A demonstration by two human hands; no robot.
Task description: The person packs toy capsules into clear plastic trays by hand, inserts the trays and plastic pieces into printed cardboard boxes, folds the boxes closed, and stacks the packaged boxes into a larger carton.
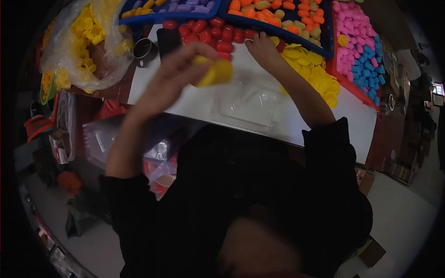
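My left hand (178, 74) is raised over the left part of the white table, blurred by motion, with its fingers round a yellow cylindrical piece (215, 73). Farther back, my right hand (263, 47) reaches to the right edge of the red capsule-shaped pieces (224, 47); whether its fingertips hold anything is too small to tell. Flat yellow discs (306, 62) lie in a pile beside my right forearm. A clear plastic tray (248, 107) rests on the white table (343, 134) near its front edge.
Blue trays of purple, yellow and orange pieces (266, 16) stand at the back. At right, a red tray (354, 88) holds pink and blue pieces. A clear bag of yellow cups (88, 41) and a dark mug (145, 49) are at left.
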